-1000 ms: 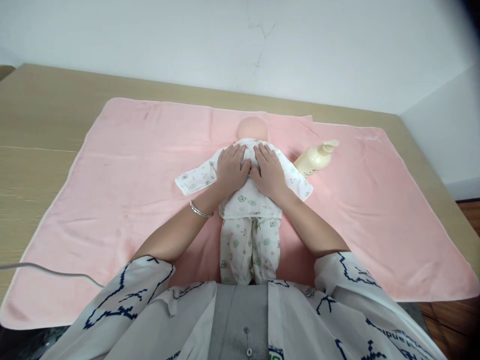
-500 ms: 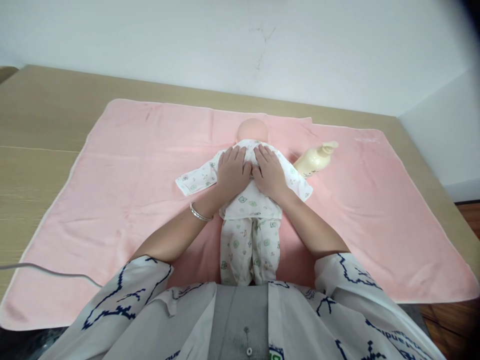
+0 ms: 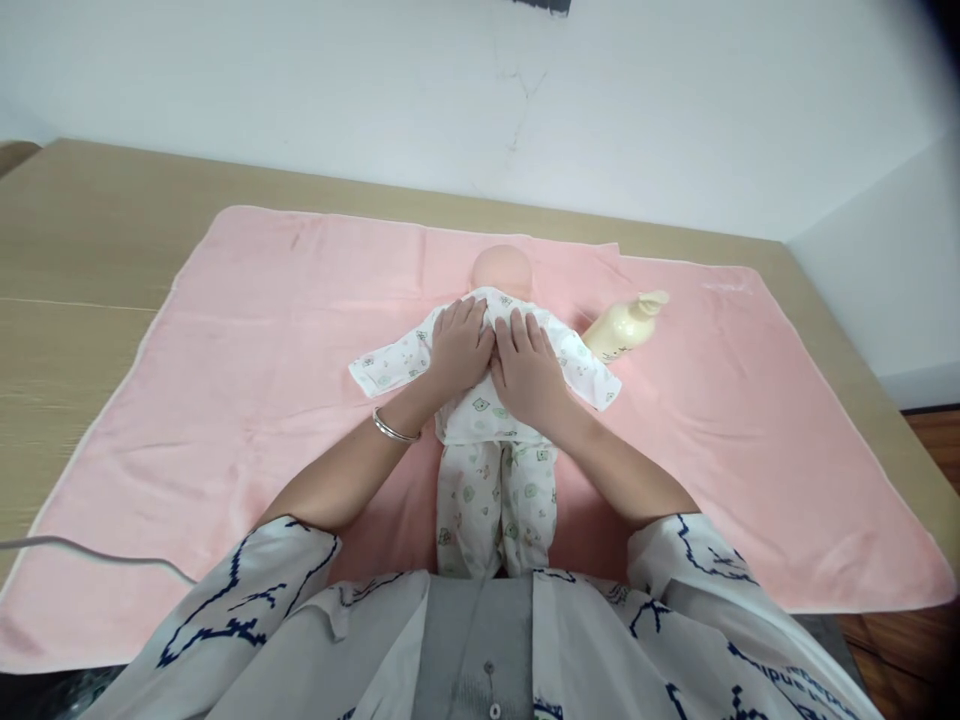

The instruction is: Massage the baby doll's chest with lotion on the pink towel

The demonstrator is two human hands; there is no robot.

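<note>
The left hand [image 3: 461,345] and right hand [image 3: 529,370] are covering the doll's [image 3: 495,490] upper back; the person's shirt [image 3: 472,640] is hiding its feet. The white cable [image 3: 90,548] is running off the left edge.

You have one baby doll [image 3: 480,415], plastic-headed and dressed in white printed cloth, and its clothes count as two pieces: one top and one pair of trousers. You have one pink terry towel [image 3: 262,340], one cream plastic pump bottle [image 3: 622,328] and one pale wooden table [image 3: 90,230]. Your bare hands number two, the left hand [image 3: 459,345] and the right hand [image 3: 529,375]. Add one thin silver bangle [image 3: 394,430] and one white cable [image 3: 90,548].
</note>
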